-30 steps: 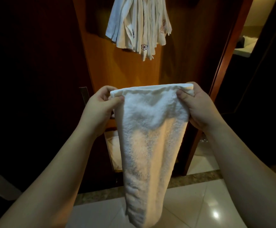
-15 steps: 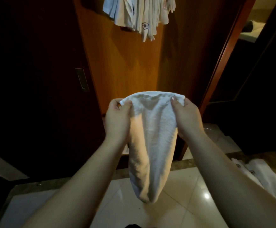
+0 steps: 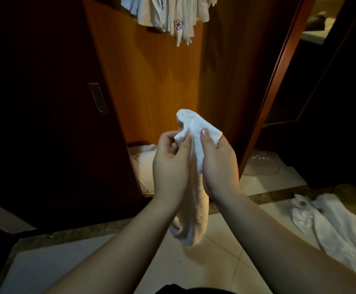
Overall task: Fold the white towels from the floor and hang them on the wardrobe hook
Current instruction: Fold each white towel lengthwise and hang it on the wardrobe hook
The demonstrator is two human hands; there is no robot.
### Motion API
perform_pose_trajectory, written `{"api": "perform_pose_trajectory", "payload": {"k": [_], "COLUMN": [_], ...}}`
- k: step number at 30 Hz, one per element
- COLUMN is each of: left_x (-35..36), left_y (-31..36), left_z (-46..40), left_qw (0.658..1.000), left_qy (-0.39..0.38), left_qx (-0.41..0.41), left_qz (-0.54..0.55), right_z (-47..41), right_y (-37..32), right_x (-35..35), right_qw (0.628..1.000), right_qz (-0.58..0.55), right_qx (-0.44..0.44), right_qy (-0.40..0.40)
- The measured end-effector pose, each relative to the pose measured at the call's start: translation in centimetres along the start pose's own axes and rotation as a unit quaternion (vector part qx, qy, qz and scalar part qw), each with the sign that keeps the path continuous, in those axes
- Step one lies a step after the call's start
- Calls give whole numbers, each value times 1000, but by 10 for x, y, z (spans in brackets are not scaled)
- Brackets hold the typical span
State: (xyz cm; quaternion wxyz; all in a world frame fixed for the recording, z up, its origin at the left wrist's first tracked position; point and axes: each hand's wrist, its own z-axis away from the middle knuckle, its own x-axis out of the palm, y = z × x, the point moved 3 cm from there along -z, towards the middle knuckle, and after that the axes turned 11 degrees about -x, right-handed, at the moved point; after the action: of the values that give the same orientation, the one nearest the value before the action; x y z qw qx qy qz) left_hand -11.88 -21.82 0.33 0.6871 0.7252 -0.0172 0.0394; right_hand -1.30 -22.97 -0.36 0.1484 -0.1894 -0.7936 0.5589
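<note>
A white terry towel [image 3: 194, 211] hangs folded lengthwise between my two hands at the frame's centre. My left hand [image 3: 170, 166] pinches its top left corner, and my right hand [image 3: 217, 160] grips the top right, thumb over the cloth. Both hands are close together, so the top edge bunches up into a loop. Several white towels [image 3: 173, 15] with a small flower emblem hang at the top against the orange wardrobe panel [image 3: 151, 81]; the hook itself is hidden. More white towels [image 3: 332, 225] lie on the tiled floor at the right.
A dark wardrobe door with a metal recessed handle [image 3: 97, 98] stands at the left. White cloth [image 3: 145, 164] lies low inside the wardrobe behind my left hand. A red-brown door frame [image 3: 279, 81] rises at the right, with clear plastic [image 3: 262, 166] at its foot.
My hands have come together from wide apart, folding the towel's top edge in on itself, and have dropped lower. The view tilted down, bringing the floor towels into sight.
</note>
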Motion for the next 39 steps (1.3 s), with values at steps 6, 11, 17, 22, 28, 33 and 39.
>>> {"api": "perform_pose_trajectory", "payload": {"k": [6,11,17,22,28,33,39], "left_x": [-8,-15,-10,-8,-10,-12,-18], "left_y": [5,21,28,26,38,46,40], "left_z": [-2,-9,-5,-2,-3,-13,-19], "left_qw": [1000,1000,999,997,983,974,969], "left_qy": [-26,-3,-30,-64,-175,-198,-199], "left_qx": [1,7,7,31,4,-16,40], "left_qz": [-3,-4,15,-20,-47,-112,-139], "right_z": [-8,-23,-15,-15,-18,-23,-35], "right_y": [-10,-17,-23,-23,-27,-30,-34], "right_x": [-6,-14,0,3,-3,-3,-9], "right_qw": [998,998,996,986,961,963,977], "right_qz": [31,58,49,1,41,135,105], "right_qx": [-32,-12,-56,-52,-32,-97,-78], "right_qy": [-35,18,-44,-161,-273,-214,-168]}}
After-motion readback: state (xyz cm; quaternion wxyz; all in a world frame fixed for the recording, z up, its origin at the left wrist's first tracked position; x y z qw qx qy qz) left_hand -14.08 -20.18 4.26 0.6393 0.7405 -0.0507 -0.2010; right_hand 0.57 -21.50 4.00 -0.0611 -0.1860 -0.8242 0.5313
